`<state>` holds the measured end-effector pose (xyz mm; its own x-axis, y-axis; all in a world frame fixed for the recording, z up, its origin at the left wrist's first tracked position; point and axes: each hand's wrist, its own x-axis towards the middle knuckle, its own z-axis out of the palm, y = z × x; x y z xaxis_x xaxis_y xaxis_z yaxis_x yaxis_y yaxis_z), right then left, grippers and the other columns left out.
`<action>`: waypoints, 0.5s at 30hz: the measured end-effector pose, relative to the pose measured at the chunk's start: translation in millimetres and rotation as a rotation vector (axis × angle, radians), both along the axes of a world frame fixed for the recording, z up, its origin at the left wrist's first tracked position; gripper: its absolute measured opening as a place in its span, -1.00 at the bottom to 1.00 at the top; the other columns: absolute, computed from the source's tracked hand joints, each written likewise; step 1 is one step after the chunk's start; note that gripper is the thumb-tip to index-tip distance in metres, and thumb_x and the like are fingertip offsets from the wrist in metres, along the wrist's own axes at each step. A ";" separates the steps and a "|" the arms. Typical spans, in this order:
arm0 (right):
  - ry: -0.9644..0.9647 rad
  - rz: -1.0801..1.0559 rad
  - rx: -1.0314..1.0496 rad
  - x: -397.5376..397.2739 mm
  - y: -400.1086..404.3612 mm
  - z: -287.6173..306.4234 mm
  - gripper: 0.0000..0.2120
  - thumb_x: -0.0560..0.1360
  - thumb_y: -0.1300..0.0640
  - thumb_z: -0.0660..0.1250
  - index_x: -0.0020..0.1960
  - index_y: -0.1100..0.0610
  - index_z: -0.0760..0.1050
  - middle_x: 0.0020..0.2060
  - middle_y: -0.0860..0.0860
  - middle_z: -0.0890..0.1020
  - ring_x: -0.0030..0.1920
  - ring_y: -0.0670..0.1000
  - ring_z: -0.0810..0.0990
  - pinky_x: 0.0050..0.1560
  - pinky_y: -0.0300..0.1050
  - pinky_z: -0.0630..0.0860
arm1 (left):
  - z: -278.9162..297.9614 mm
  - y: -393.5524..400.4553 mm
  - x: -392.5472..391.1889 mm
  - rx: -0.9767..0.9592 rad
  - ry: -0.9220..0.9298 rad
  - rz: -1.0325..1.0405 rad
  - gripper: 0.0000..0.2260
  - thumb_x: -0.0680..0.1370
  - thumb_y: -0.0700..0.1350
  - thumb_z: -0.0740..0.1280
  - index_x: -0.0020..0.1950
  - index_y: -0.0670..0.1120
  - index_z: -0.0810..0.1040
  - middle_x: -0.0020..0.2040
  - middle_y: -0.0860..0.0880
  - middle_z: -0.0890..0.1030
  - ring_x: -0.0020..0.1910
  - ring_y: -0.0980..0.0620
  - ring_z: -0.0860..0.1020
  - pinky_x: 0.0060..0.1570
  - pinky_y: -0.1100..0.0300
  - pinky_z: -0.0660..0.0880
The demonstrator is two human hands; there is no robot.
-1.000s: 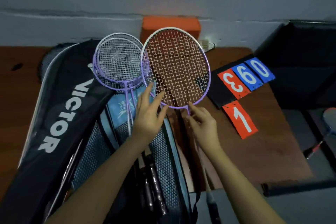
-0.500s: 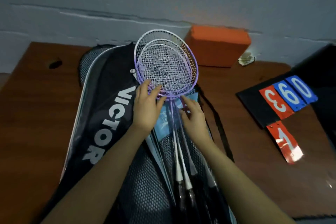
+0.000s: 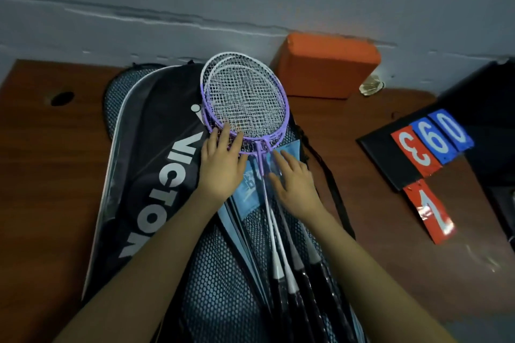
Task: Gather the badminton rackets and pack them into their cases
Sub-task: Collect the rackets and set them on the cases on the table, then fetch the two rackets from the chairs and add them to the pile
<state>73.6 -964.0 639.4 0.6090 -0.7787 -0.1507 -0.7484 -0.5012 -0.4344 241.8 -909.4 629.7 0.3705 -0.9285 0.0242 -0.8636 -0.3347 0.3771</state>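
Note:
Purple-and-white badminton rackets (image 3: 245, 103) lie stacked, heads overlapping, on an open racket case whose black flap (image 3: 156, 164) reads VICTOR. Their shafts and black grips (image 3: 295, 267) run toward me over the case's blue mesh lining (image 3: 223, 273). My left hand (image 3: 221, 164) lies flat, fingers spread, on the lower left rim of the racket heads. My right hand (image 3: 295, 184) rests with fingers apart beside the shafts, just below the heads, touching the blue cloth. Neither hand grips anything.
The case lies on a brown wooden table (image 3: 50, 175) against a grey wall. An orange block (image 3: 328, 69) stands behind the rackets, with a shuttlecock (image 3: 370, 86) beside it. A black scoreboard with red and blue number cards (image 3: 429, 147) sits at the right.
The two separate racket heads were brought together and laid down as one stack on the case. My hands went from holding them near the throats to resting flat on them.

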 end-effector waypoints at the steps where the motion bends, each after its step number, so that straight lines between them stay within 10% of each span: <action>1: -0.009 -0.017 -0.010 -8.2 4.6 5.7 -0.51 0.62 -0.02 0.09 0.51 0.05 0.11 0.47 0.07 0.22 0.41 0.14 0.21 0.36 0.04 0.16 | 4.9 5.2 -6.6 0.020 0.026 -0.016 -0.54 0.61 0.00 0.14 0.48 -0.07 0.17 0.53 -0.15 0.07 0.49 -0.18 0.02 0.43 -0.10 -0.01; 15: -0.180 -0.256 -0.089 -303.5 113.5 36.2 -0.70 0.55 0.21 0.23 0.27 0.17 0.48 0.12 0.11 0.55 0.10 0.15 0.53 0.02 0.04 0.51 | 76.5 103.0 -245.4 0.018 0.045 -0.348 -0.63 0.62 -0.05 0.13 0.41 -0.09 0.31 0.45 -0.12 0.26 0.42 -0.12 0.22 0.38 0.01 0.06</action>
